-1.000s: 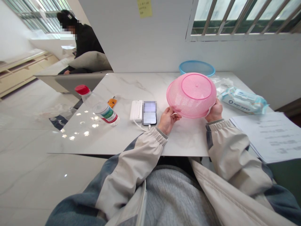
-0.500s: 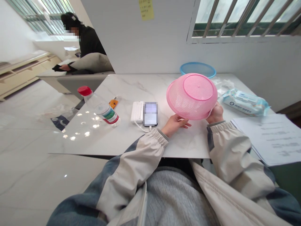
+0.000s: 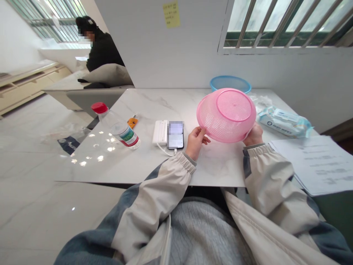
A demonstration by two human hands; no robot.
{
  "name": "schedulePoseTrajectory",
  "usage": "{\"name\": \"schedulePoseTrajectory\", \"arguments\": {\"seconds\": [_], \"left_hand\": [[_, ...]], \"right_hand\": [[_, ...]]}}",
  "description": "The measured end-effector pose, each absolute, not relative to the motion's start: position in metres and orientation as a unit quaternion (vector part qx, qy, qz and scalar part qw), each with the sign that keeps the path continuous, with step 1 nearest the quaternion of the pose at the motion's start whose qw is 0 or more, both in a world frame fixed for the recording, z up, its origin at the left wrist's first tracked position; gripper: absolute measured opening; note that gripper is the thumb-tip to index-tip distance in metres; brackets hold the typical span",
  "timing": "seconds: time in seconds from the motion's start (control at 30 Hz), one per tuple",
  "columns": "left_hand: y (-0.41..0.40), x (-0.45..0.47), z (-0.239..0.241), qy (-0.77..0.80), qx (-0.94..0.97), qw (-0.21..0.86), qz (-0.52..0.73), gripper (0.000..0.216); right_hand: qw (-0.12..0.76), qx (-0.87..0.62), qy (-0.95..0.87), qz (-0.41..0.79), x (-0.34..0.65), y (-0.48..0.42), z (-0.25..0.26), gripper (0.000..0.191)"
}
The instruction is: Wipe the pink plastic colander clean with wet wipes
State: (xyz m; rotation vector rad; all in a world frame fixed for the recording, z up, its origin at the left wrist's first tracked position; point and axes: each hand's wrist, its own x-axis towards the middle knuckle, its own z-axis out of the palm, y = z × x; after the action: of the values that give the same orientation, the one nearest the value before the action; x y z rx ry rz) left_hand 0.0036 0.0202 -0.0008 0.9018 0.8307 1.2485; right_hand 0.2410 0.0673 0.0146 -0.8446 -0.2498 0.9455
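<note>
A pink plastic mesh basket (image 3: 226, 114) is held tilted above the table, its round base facing up and toward me. My right hand (image 3: 254, 135) grips the rim at the lower right, with part of its fingers hidden behind the basket. At the left edge of the rim, my left hand (image 3: 195, 142) pinches with thumb and fingertips, the other fingers curled. Behind the pink basket stands a blue basket (image 3: 230, 81), partly covered by it. To the left of my left hand lie a phone (image 3: 175, 135) and a white power bank (image 3: 160, 132), joined by a cable.
A clear bottle with a red cap (image 3: 117, 127) and an orange tag (image 3: 132, 122) are on the left of the table (image 3: 154, 169). On the right are a pack of wipes (image 3: 285, 121), crumpled plastic (image 3: 260, 103) and printed sheets (image 3: 317, 162). Another person (image 3: 102, 49) sits beyond the partition.
My left hand has shifted from under the basket's front rim to its left edge, thumb now at the rim. The basket stays almost in place. The other person has leaned or turned slightly.
</note>
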Motion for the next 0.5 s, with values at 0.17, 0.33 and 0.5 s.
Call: {"name": "schedulePoseTrajectory", "arguments": {"seconds": [0.17,0.33,0.5], "left_hand": [[0.0196,0.0012,-0.0005,0.448,0.442,0.592,0.503,0.022],[0.017,0.0024,-0.0014,0.43,0.485,0.582,0.491,0.037],[0.0173,0.0047,-0.006,0.384,0.519,0.608,0.461,0.044]], "right_hand": [[0.803,-0.405,-0.101,0.426,0.2385,0.0648,0.017,0.034],[0.808,-0.395,-0.095,0.426,0.234,0.0621,0.0202,0.028],[0.805,-0.388,-0.11,0.434,0.2309,0.0616,0.0226,0.039]]}}
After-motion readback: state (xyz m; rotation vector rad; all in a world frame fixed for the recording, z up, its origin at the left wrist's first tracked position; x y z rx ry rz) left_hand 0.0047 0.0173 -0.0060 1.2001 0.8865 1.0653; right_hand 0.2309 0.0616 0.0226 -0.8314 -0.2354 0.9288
